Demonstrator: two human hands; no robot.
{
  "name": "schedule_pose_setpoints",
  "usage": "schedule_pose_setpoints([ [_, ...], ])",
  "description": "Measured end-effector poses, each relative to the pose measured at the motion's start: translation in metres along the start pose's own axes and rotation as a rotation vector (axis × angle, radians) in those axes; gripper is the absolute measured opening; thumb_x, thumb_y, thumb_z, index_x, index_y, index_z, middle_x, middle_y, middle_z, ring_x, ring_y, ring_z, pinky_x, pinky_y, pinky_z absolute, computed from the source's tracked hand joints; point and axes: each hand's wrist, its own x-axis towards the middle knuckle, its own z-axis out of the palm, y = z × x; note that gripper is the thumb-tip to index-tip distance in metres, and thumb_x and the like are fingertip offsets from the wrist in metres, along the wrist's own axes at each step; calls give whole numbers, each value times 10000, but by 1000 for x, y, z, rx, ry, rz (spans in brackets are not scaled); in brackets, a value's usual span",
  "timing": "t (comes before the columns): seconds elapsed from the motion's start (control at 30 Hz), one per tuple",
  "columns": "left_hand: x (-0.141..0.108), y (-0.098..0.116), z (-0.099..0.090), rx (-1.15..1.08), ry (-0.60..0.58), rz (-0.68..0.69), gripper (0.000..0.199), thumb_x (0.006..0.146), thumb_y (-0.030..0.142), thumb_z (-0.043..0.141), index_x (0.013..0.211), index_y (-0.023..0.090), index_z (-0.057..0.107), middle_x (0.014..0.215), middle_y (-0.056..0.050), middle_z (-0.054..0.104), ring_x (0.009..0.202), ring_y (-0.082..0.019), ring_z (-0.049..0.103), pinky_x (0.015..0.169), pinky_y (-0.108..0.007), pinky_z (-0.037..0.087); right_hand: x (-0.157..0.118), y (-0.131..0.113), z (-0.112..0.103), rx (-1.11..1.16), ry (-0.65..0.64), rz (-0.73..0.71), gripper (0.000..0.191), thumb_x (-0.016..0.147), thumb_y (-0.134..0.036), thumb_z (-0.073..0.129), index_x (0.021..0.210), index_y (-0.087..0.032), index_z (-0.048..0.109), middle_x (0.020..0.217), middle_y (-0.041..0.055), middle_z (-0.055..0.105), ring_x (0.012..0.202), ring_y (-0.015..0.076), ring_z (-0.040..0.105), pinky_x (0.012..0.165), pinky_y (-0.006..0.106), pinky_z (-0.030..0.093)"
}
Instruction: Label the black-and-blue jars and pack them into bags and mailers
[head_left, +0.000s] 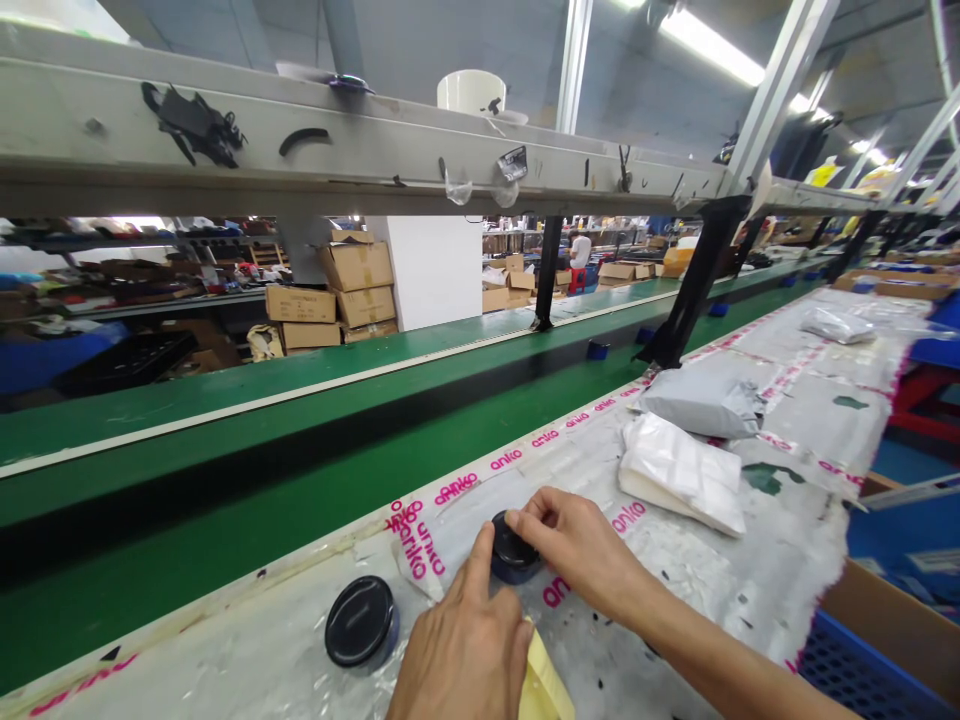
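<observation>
A small dark jar point(514, 550) is held on the taped, plastic-covered table point(795, 560), near the middle of the near edge. The right hand point(577, 550) is closed on the jar's black lid from the right, fingertips pinching its rim. The left hand point(465, 650) is pressed against the jar's near left side, forefinger extended along it, while a yellow sheet point(544, 685) is tucked under its palm; no full grasp is shown. A second jar with a black lid point(361, 622) stands just to the left, apart from both hands. For a clean result, the jar should be kept steady and the lid kept level, judging from the grip.
</observation>
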Motion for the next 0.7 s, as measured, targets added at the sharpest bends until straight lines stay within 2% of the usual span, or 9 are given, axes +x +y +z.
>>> schedule_pose_setpoints([
  [0.13,0,0,0,-3,9,-1,248,941,195,466,879,178,706,1625,-178,311,1203,-385,657,888,-511,610,2,6,6,8,11,-1,296,831,-449,672,697,-219,546,621,-18,608,604,161,545,538,253,358],
  [0.37,0,0,2,68,10,-8,240,948,195,472,882,174,701,1625,-182,297,1192,-376,666,854,-468,618,0,9,4,115,-4,-57,200,926,-367,526,833,-210,609,703,-3,663,640,166,599,593,265,423],
  [0.53,1,-3,7,46,39,9,238,938,189,469,863,184,695,1621,-179,324,1158,-359,690,873,-478,605,1,12,8,106,1,-62,172,873,-366,622,907,-198,624,800,25,716,750,192,653,663,279,466],
  [0.63,0,-4,4,18,49,1,233,938,207,471,852,196,688,1617,-167,345,1140,-349,701,857,-472,611,2,12,5,125,-48,-31,200,920,-344,520,889,-194,648,785,33,707,729,201,652,622,286,474],
  [0.7,-4,-8,-1,-14,45,22,269,957,227,440,845,204,683,1611,-153,370,1150,-337,697,858,-462,613,1,12,0,165,-48,-12,281,958,-366,453,951,-196,676,884,55,728,796,222,677,636,303,504],
])
